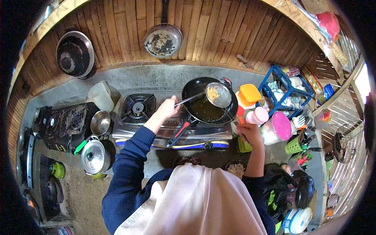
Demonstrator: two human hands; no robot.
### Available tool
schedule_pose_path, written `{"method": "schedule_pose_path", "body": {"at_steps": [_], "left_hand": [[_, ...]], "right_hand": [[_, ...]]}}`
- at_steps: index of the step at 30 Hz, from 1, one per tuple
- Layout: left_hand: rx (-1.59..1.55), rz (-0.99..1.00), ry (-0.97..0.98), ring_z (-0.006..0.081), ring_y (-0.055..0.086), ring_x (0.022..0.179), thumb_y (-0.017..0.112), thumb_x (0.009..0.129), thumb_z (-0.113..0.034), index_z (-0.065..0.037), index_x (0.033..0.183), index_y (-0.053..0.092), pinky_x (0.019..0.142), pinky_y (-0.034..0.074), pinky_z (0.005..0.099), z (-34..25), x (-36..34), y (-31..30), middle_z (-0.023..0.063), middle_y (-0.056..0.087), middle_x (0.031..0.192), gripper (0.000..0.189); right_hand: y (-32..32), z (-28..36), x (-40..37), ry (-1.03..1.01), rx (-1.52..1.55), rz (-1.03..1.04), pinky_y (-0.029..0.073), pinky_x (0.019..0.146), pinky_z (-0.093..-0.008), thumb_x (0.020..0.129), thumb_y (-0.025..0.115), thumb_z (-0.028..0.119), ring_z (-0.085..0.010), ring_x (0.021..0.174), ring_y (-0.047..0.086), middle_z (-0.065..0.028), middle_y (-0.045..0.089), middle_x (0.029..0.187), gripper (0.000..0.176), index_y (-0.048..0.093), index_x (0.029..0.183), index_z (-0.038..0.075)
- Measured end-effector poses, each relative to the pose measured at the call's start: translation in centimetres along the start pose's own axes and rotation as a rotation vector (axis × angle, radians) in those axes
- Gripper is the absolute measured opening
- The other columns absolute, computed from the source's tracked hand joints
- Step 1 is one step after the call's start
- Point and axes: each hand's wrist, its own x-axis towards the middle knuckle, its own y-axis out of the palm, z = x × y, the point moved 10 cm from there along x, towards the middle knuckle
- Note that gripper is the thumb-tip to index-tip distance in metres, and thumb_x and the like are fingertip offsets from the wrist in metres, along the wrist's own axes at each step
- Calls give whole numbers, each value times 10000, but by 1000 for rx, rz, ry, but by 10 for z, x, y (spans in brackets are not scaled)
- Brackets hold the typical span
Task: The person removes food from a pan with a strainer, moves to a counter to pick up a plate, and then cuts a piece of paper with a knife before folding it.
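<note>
My left hand (168, 107) is closed around the long thin handle of a mesh strainer (224, 98). Golden-brown fried bits (212, 94) lie in the strainer, which is held over the right side of a black frying pan (201, 111). Some oil with small bits shows in the bottom of the pan. Its black and red handle (180, 133) points toward me, and it sits on the right burner of a gas stove (172, 135). At the pan's right edge, my right hand (250, 132) grips an orange-handled utensil (241, 120), its dark shaft reaching over the pan.
Left of the pan is a bare burner (138, 108). An orange container (250, 94), a pink-lidded jar (279, 126) and a blue rack (288, 92) crowd the right side. A lidded pot (94, 156), a small metal bowl (100, 122) and a plastic pitcher (101, 96) stand left.
</note>
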Motion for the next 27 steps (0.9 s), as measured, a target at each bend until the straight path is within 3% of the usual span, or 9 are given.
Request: {"method": "schedule_pose_path", "body": {"at_steps": [2, 4, 7, 12, 14, 17, 20, 24, 27], "left_hand": [[-19, -1, -8, 392, 610, 754, 632, 773, -143, 13, 878, 474, 671, 483, 438, 2, 1, 3, 226, 608, 743, 246], [-40, 22, -38, 395, 607, 756, 643, 766, -154, 12, 875, 480, 676, 482, 440, 6, 2, 8, 229, 606, 745, 256], [-10, 5, -21, 352, 626, 741, 642, 761, -181, 17, 849, 493, 663, 488, 410, 5, 2, 10, 211, 614, 730, 263], [-86, 53, -123, 366, 616, 752, 640, 729, -220, 19, 858, 513, 688, 486, 417, 10, -3, 14, 227, 605, 742, 300], [-105, 46, -152, 359, 617, 746, 633, 726, -228, 20, 848, 520, 686, 486, 411, 15, -5, 15, 225, 604, 739, 299], [-118, 48, -174, 348, 617, 731, 627, 725, -241, 17, 838, 530, 681, 487, 400, 20, -6, 17, 218, 605, 728, 298], [-120, 61, -152, 339, 619, 734, 631, 722, -245, 18, 833, 532, 684, 490, 396, 20, -3, 15, 211, 607, 725, 303], [-119, 61, -165, 332, 621, 746, 633, 720, -244, 19, 856, 530, 697, 492, 387, 21, -1, 16, 201, 614, 741, 313], [-108, 33, -182, 331, 623, 767, 629, 722, -253, 18, 892, 528, 713, 492, 389, 22, -4, 13, 193, 622, 764, 336]], "right_hand": [[-15, -4, 3, 5, -74, -24, 317, 397, -205, 816, 549, 12, -46, 451, 454, -3, 571, 636, 168, 679, 918, -14], [-33, 26, 9, -294, 152, -7, 391, 440, -225, 820, 619, 72, -69, 507, 511, -5, 590, 654, 107, 692, 839, -3], [-57, 61, 4, -421, 171, -130, 403, 467, -227, 821, 612, 55, -69, 545, 523, -10, 599, 674, 104, 691, 843, -9], [-22, 34, -6, -309, 202, -71, 399, 443, -227, 812, 644, 85, -81, 521, 526, -29, 600, 664, 118, 687, 847, -19], [-4, 4, -9, -21, -26, -74, 388, 407, -232, 818, 656, 144, -84, 471, 512, -40, 591, 633, 180, 681, 849, -31], [10, -28, 4, -61, 91, -13, 376, 381, -236, 818, 665, 189, -82, 435, 495, -34, 580, 600, 226, 675, 826, -36], [-17, 21, -3, -155, 84, -104, 377, 385, -234, 810, 674, 182, -71, 454, 498, -23, 583, 600, 214, 674, 798, -32], [-34, 50, -1, -278, 205, -75, 379, 396, -223, 810, 672, 167, -54, 477, 498, -7, 591, 628, 196, 660, 873, -18], [-17, 31, 0, -205, 151, -75, 371, 394, -224, 812, 662, 143, -53, 465, 490, -2, 575, 604, 172, 655, 883, -13]]}}
